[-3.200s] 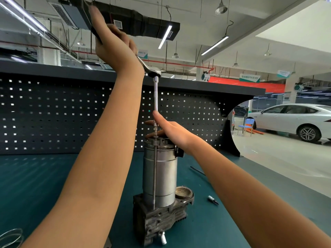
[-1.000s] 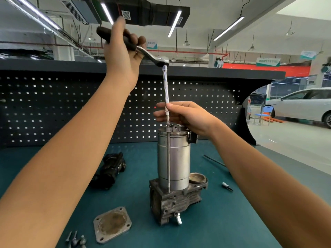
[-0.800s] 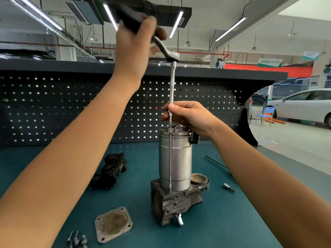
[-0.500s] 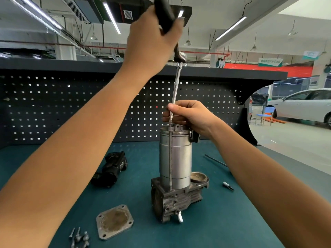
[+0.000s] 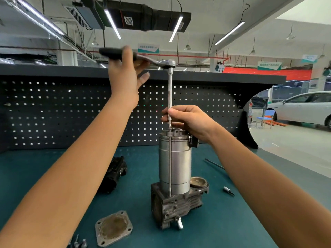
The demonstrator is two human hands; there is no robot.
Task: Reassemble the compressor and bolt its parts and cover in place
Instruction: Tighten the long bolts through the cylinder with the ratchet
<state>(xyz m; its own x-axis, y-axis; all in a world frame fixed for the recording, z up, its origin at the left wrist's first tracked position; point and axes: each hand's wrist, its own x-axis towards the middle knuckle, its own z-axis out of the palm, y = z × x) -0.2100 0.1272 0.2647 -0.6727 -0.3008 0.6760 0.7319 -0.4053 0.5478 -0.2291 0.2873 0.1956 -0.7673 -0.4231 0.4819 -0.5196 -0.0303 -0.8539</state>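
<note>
Now: compressor (image 5: 179,163) upright, silver; left hand (image 5: 125,77) grips ratchet (image 5: 166,63) (blurred), right hand (image 5: 189,120) pinches extension (image 5: 170,90).

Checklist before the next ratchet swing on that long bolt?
1. Chrome extension bar in line with the long steel through-bolt: ok.
2. Right hand pinches the bar, steadying it: ok.
3. Bar seated on the bolt's head: cannot tell, hidden behind that hand.
4. Left hand grip on the black-handled ratchet wrench: cannot tell, blurred.
5. Square metal cover plate fitted: not ok, lies on the teal bench.
</note>
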